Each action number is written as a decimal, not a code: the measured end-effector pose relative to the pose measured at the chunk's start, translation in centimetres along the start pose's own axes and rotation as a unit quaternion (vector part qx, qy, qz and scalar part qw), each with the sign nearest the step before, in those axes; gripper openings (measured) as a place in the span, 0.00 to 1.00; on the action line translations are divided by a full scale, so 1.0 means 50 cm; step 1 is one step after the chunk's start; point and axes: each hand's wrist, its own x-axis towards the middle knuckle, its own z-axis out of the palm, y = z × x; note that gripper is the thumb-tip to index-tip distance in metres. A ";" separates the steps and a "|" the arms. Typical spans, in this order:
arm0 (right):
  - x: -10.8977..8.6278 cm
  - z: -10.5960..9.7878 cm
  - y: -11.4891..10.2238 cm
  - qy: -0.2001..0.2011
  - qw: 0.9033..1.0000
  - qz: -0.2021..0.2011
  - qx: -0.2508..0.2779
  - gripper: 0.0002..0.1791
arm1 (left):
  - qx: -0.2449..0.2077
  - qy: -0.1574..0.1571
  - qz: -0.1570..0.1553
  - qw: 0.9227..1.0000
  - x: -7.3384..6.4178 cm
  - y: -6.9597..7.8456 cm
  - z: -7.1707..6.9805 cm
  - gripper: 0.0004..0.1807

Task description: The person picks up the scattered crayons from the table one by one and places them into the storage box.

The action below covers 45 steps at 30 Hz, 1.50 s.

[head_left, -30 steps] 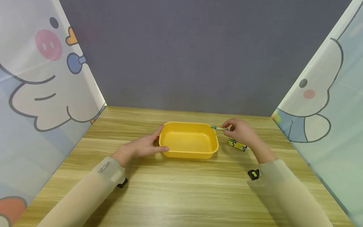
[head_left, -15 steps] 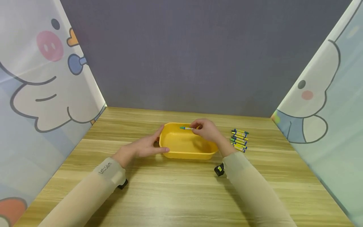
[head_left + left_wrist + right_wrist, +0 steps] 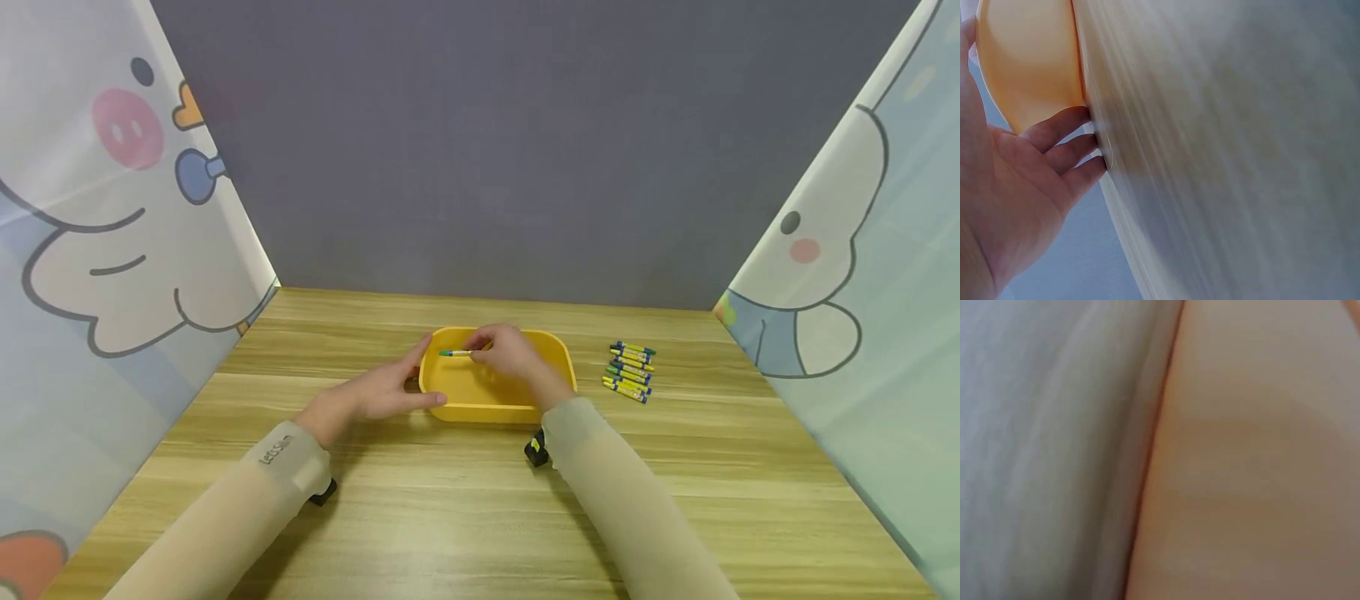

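Note:
In the head view, my right hand (image 3: 508, 350) pinches a green-tipped crayon (image 3: 454, 353) between thumb and fingertips, inside the yellow plastic basin (image 3: 480, 412). The crayon lies roughly level, its green tip pointing left; whether it touches the basin floor I cannot tell. My left hand (image 3: 378, 390) holds the basin's left end, its thumb over the front rim and its other fingers along the side. In the left wrist view, the fingers of that hand (image 3: 1035, 169) rest against the basin wall (image 3: 1035, 69) near the table. The right wrist view is blurred and shows only the basin wall (image 3: 1222, 487).
Several crayons (image 3: 630, 372) with yellow wrappers lie in a loose column on the wooden table (image 3: 420, 517), right of the basin. A dark grey panel (image 3: 465, 150) stands behind the table. Cartoon-printed sheets (image 3: 142, 242) flank it on both sides.
My right hand has carried the crayon leftward from beside the basin's right rim to low inside its left part, uncovering the crayons on the table. The left hand stays on the basin.

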 end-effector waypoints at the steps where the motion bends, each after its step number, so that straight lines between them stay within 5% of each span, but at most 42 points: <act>1: 0.002 0.005 0.000 -0.006 1.000 0.002 -0.006 0.09 | -0.001 0.001 0.002 1.000 0.000 -0.001 0.001 0.67; 13: 0.011 0.026 0.006 -0.047 0.997 0.016 -0.055 0.10 | 0.001 0.002 -0.006 1.000 0.003 -0.001 0.002 0.67; 24: 0.018 0.030 0.006 -0.027 0.983 -0.052 -0.175 0.13 | 0.009 0.003 -0.011 1.000 -0.001 -0.001 0.003 0.67; 45: 0.016 0.024 0.006 -0.023 0.987 -0.036 -0.152 0.17 | 0.008 0.004 -0.006 1.000 0.000 0.001 0.005 0.67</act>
